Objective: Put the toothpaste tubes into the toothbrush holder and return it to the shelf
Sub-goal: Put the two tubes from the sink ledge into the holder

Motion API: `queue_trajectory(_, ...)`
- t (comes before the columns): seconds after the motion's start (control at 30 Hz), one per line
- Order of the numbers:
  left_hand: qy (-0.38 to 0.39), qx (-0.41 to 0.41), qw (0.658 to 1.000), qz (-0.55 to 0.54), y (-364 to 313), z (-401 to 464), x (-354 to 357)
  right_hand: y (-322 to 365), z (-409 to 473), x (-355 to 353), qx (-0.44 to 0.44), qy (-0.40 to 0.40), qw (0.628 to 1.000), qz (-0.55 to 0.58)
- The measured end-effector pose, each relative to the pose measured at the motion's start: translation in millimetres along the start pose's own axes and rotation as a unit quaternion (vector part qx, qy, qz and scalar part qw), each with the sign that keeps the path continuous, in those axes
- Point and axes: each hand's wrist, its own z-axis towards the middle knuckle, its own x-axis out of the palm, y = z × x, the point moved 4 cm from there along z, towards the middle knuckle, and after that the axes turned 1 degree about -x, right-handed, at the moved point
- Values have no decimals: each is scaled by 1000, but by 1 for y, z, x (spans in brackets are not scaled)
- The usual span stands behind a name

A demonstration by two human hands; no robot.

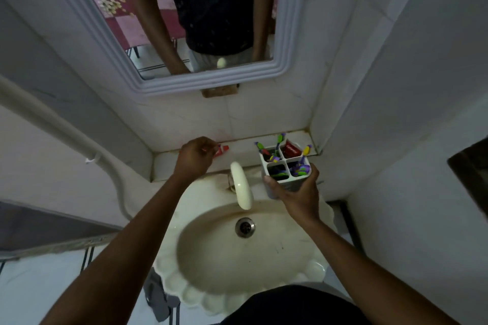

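Toothpaste tube (221, 151) — the red one left on the shelf (163, 159) — lies flat at about eleven o'clock from the sink (264, 261) drain, close to the back wall. My left hand (195, 157) is on it, fingers curled over its near end; I can't tell whether they have actually closed on it or are only touching. At one o'clock from the drain my right hand (298, 192) is clamped around the toothbrush holder (286, 169), thumb on the near wall, carrying it off the shelf above the sink's back rim, just right of the tap (241, 185). The holder has four compartments: a second red tube (290, 150) already stands in the far-right one, and toothbrushes (277, 152) fill the far-left and near-right. The near-left one looks the emptiest, though it is dark inside.

To do this step well, I'd pinch the tube near its middle so it doesn't droop, lift it clear of the shelf — then swing it to three o'clock over the tap. I'd keep the holder level and steady, and lower the tube end-first into a free compartment, avoiding the bristles.
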Motion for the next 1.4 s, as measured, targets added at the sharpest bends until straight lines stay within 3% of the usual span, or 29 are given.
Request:
queue_trajectory(0.1, 16, -23, 998, 55, 33, 1, 3, -2, 1, 4, 3, -5, 1000, -9)
queue_trajectory(0.2, 40, 18, 988, 146, 49, 6, 8, -1, 1, 6, -1, -12, 1000, -5)
queue_trajectory(0.3, 76, 50, 963, 253, 56, 20, 15, -4, 0, 10, 3, -25, 1000, -8)
queue_trajectory(0.43, 131, 30, 918, 374, 60, 36, 25, -10, 0, 15, 6, -18, 1000, 4)
queue_trajectory(0.6, 122, 36, 893, 431, 60, 42, 28, -12, -1, 15, 8, -19, 1000, 6)
queue_trajectory(0.8, 91, 36, 954, 285, 42, 34, 6, -9, 1, 14, 2, 0, 1000, 15)
queue_trajectory(0.9, 100, -15, 992, 77, 18, 22, -16, -7, 1, 12, 3, 0, 1000, 21)
queue_trajectory(0.97, 156, -37, 983, -94, -3, 14, -28, -5, 1, 12, 6, -3, 1000, 29)
queue_trajectory(1.03, 212, -1, 965, -156, -28, 2, -38, -3, -1, 11, 6, 2, 999, 33)
queue_trajectory(1.13, 228, 64, 964, -118, -65, -16, -49, 0, -1, 8, 0, 12, 999, 32)
queue_trajectory(1.4, 172, 190, 961, 99, -132, -42, -31, 5, 5, -5, -8, 38, 998, 40)
